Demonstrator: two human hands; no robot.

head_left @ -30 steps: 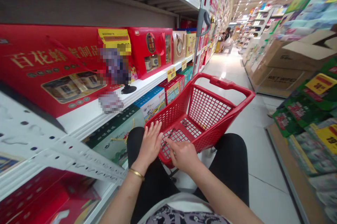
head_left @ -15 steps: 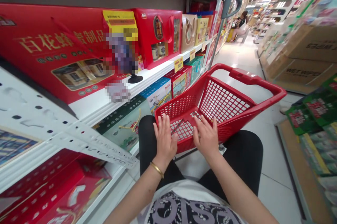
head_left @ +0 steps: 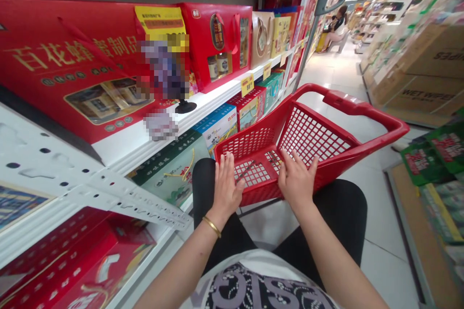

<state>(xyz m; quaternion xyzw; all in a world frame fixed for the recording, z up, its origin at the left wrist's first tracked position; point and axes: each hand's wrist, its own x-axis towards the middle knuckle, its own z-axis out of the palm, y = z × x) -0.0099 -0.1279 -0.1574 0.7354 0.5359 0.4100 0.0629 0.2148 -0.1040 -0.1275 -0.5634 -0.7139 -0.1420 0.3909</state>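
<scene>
A red plastic shopping basket [head_left: 315,135] with mesh sides stands between my knees, its long handle loop pointing away to the right. At the basket's near left corner is my left hand [head_left: 227,188], palm down with the fingers stretched and the thumb apart. My right hand [head_left: 297,178] lies over the near rim on the right, fingers spread. Neither hand holds anything; whether the palms touch the rim is hidden. A gold bracelet [head_left: 212,227] circles my left wrist. No goods show inside the basket.
On the left, a white shelf [head_left: 217,87] carries red gift boxes [head_left: 217,48], with a green box [head_left: 174,169] below. A small black stand [head_left: 185,106] sits on the shelf edge. Cartons [head_left: 427,91] and green packs [head_left: 427,154] line the right. A person [head_left: 335,31] sits far down the aisle.
My right hand has moved a little to the right and its fingers have spread more. My left hand stays nearly in place. The view has shifted slightly.
</scene>
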